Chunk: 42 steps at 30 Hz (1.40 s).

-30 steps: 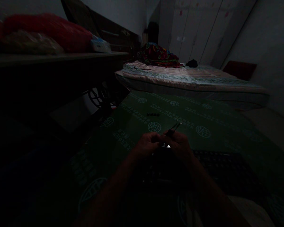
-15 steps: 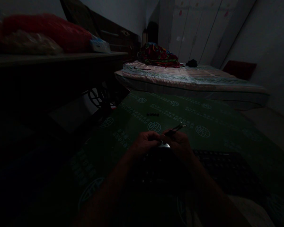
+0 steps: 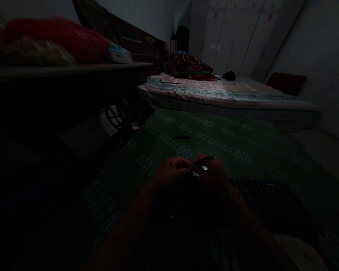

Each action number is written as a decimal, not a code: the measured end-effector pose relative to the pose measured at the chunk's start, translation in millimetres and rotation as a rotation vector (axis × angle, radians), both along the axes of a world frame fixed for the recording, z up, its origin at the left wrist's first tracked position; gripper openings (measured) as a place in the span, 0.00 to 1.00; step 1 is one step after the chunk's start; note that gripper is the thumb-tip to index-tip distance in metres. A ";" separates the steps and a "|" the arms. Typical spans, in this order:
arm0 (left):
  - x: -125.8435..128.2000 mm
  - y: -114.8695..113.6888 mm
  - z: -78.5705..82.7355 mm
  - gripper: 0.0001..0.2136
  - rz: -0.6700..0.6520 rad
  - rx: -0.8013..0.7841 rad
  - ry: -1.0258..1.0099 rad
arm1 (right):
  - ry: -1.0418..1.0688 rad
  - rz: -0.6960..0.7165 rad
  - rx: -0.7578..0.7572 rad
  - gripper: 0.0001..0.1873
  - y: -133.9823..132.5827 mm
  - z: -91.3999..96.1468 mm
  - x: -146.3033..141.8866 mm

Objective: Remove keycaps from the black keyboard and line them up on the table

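Tool (image 3: 203, 160): slim, dark, two-pronged; keyboard (image 3: 271, 201): black, dimly lit.

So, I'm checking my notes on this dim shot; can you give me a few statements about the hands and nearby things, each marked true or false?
1. The right hand holds a slim dark tool. True.
2. The two hands are wide apart. False: the left hand is close beside the right.
3. A row of small dark pieces lies on the green tabletop. True.
4. The keyboard lies on the bed. False: the keyboard is on the tabletop.
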<state>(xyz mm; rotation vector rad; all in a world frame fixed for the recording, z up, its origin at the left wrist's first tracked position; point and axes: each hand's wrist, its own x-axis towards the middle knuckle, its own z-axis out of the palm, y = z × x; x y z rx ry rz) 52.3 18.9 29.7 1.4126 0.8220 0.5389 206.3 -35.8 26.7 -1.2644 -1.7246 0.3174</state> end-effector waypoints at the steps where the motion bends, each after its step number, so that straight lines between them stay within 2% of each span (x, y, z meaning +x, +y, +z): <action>1: 0.1 -0.2 0.4 0.08 0.001 -0.001 -0.002 | 0.001 -0.001 -0.002 0.09 -0.1 0.0 -0.1; 8: -0.3 -0.1 0.6 0.07 0.018 -0.030 -0.016 | -0.014 -0.008 0.026 0.10 -0.8 4.8 -1.3; 16: -1.0 -3.2 3.6 0.09 0.043 -0.204 -0.030 | -0.061 -0.028 0.021 0.08 -2.8 5.8 -4.1; 24: -3.5 -6.3 5.2 0.10 0.046 -0.220 -0.018 | -0.112 -0.038 0.043 0.09 -8.3 4.0 -9.5; 28: -4.7 -6.7 4.9 0.17 0.039 -0.211 -0.039 | -0.125 -0.101 0.061 0.10 -12.8 6.2 -11.0; 34: -7.8 -4.7 -0.3 0.08 0.139 -0.207 -0.078 | -0.122 -0.233 0.074 0.14 -20.6 18.2 -12.2; 39: -10.7 -8.1 -3.3 0.13 0.122 -0.197 -0.158 | -0.160 -0.247 0.013 0.19 -24.6 21.6 -9.8; 42: -11.5 -10.4 -2.9 0.15 0.107 -0.197 -0.188 | -0.193 -0.232 -0.006 0.16 -22.7 16.4 -7.0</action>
